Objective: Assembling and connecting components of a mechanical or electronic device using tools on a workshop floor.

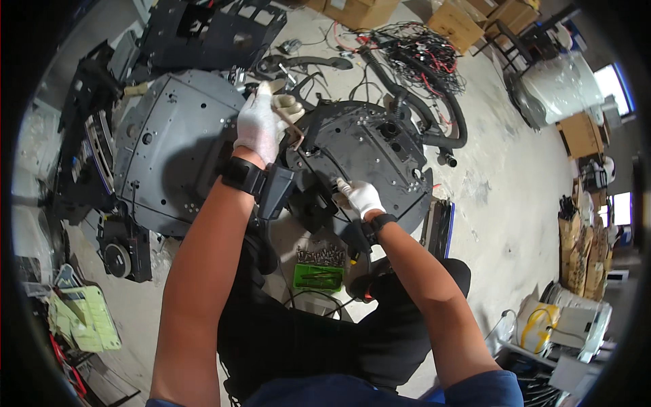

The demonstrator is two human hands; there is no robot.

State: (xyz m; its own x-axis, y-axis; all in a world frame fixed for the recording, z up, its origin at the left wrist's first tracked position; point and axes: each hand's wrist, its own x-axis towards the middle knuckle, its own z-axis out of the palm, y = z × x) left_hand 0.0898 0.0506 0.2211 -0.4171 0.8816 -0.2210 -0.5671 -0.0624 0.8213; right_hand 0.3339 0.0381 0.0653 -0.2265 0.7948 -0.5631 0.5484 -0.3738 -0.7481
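My left hand point(261, 125), in a white glove, is raised above the gap between two large plates. Its fingers are closed on a thin, bent metal hex key point(293, 129), whose short end points down toward the dark plate. Lower and to the right, my gloved right hand point(361, 198) rests at the near part of the round black plate point(359, 149). Its fingers are curled at a dark part there, and what they pinch is hidden. The black plate carries holes, bolts and fittings. Left of it lies a larger grey rounded plate point(173, 136).
Between my knees sits a green tray point(319, 278) with a heap of bolts point(322, 256) behind it. Black hoses point(451, 112) and a tangle of wires point(424, 57) lie beyond the black plate. Cardboard boxes point(454, 26) stand at the back. A pale green panel point(88, 317) is at left.
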